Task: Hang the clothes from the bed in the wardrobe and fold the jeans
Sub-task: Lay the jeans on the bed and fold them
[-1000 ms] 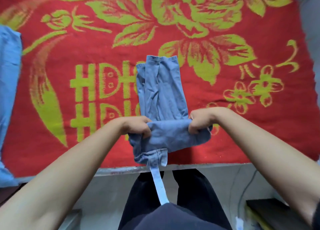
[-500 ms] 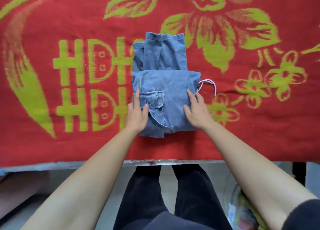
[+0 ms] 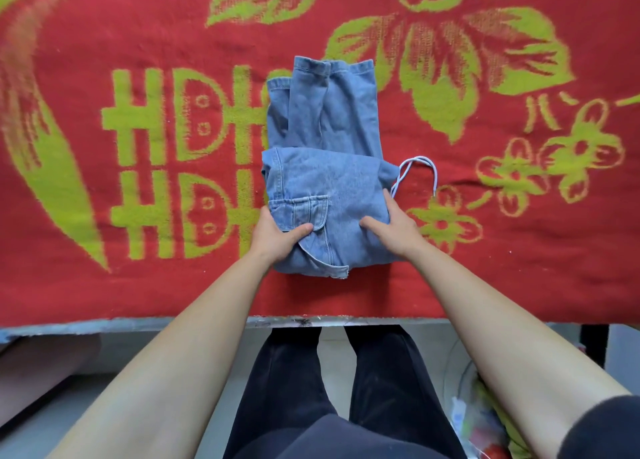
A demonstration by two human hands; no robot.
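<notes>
One wide-angle view looks from the person's head steeply down onto the bed [image 3: 104,296], close above it. Its lower part takes in the bed's near edge and the legs [image 3: 287,382] below.

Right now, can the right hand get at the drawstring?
Probably yes. The drawstring lies bare on the blanket, just past the right hand, with nothing between. That hand holds the jeans, though, so it would have to let go.
</notes>
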